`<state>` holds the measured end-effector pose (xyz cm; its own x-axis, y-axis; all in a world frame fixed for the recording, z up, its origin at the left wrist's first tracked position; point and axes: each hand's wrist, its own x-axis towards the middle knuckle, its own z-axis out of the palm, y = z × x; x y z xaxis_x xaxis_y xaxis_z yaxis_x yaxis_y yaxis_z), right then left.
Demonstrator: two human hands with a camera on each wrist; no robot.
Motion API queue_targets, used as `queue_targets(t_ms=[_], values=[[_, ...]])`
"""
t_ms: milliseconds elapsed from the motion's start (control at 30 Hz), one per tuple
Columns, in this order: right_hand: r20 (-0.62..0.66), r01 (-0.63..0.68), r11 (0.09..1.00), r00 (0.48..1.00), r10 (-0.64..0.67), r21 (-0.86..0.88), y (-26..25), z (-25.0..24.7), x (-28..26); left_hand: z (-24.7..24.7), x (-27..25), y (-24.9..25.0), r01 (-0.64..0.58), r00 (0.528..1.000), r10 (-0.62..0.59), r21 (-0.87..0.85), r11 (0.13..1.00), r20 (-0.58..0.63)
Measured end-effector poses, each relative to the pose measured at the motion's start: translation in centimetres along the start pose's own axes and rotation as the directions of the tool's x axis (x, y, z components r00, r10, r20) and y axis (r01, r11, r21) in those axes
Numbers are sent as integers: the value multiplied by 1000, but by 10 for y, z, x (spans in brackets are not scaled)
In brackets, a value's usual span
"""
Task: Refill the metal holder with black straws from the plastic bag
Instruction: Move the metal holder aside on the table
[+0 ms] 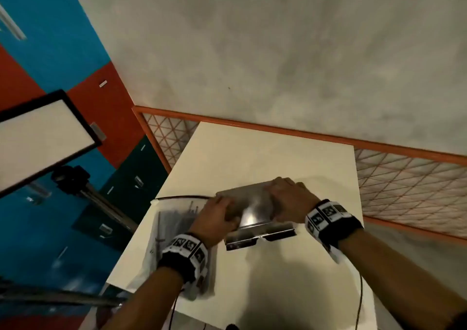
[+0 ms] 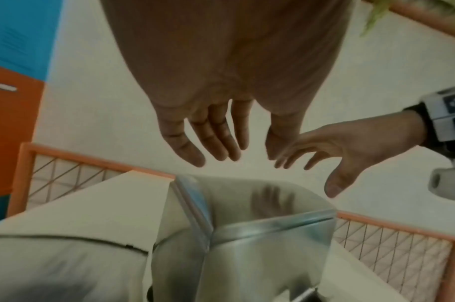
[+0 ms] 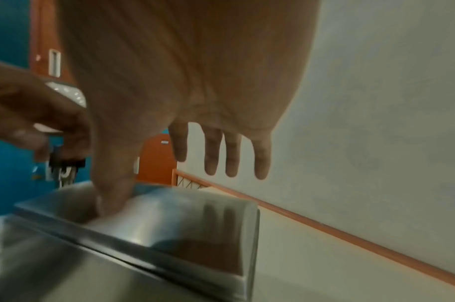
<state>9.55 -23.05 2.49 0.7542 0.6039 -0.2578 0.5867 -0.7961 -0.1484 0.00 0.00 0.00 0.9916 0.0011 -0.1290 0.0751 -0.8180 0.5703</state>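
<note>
A shiny metal holder (image 1: pixel 255 213) with a closed lid lies on the white table (image 1: pixel 278 279). My left hand (image 1: pixel 217 216) is at its left end and my right hand (image 1: pixel 285 198) at its right end, both with straight fingers. In the left wrist view the left hand (image 2: pixel 221 143) hovers open over the holder (image 2: pixel 246 235), and the right hand (image 2: pixel 337 151) is spread beside it. In the right wrist view the right hand (image 3: pixel 221 159) touches the holder's (image 3: pixel 169 224) top with its thumb. A clear plastic bag (image 1: pixel 177 228) of black straws lies left of the holder, under my left wrist.
An orange-framed wire mesh fence (image 1: pixel 404 185) runs behind and right of the table, below a grey wall. Blue and red lockers (image 1: pixel 50 39) stand at the left. A light panel on a tripod (image 1: pixel 43 137) leans in near the table's left side. Thin cables (image 1: pixel 360 299) hang over the front edge.
</note>
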Motion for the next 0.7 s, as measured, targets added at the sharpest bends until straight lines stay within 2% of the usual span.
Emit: queue_targets(t_ms=[33,100,133,300,433,700], values=[[23,20,1000,1000,-20,-22,-1,1,7,1,13,2,-28,1000,27,74,997,8],[84,20,995,996,-12,-96,-5,1,18,2,29,8,-4,998,-10,210,978,67],[123,29,992,992,-14,-121,-8,1,21,3,35,12,11,994,-38,247,969,103],[168,105,971,983,-69,-216,-11,6,33,22,47,6,15,970,-114,416,909,213],[200,109,962,978,-59,-249,-13,4,40,26,49,0,-21,957,-114,455,890,268],[193,106,965,979,-60,-239,-15,5,42,27,53,-2,-52,973,-58,454,890,225]])
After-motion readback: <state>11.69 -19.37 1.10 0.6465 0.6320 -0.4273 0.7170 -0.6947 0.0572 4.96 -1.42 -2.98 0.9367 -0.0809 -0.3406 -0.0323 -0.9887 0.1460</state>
